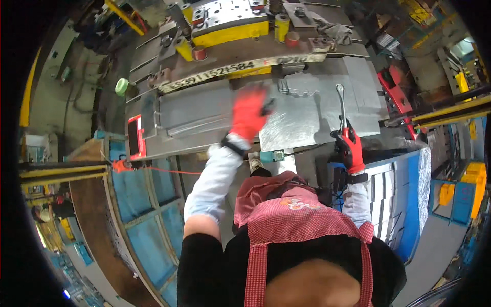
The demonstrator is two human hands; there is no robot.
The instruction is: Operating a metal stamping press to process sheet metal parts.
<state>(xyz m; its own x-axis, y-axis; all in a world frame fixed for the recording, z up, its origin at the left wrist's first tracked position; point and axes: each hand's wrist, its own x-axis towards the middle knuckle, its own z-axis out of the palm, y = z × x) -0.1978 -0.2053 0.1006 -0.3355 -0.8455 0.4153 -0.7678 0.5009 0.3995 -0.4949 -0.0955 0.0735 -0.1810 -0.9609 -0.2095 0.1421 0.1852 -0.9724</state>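
Observation:
My right hand (349, 148), in a red and black glove, is closed round the lower end of a silver ring-headed wrench (341, 105). The wrench points away from me, over the right part of a shiny metal sheet (291, 128). My left hand (249, 113), in the same kind of glove, reaches over the bench between that sheet and a grey metal plate (197, 105) on the left. Motion blurs its fingers, so their pose and anything in them are unclear. Beyond the shiny sheet lies a flat piece with a notched edge (302, 84).
A press die with a yellow block (230, 36) stands behind a long marked bar (240, 70). A red-edged phone-like device (135, 137) lies on the bench's left end, near a pale green cup (121, 86). A blue bin (409, 204) stands right; a blue frame (148, 230) stands left.

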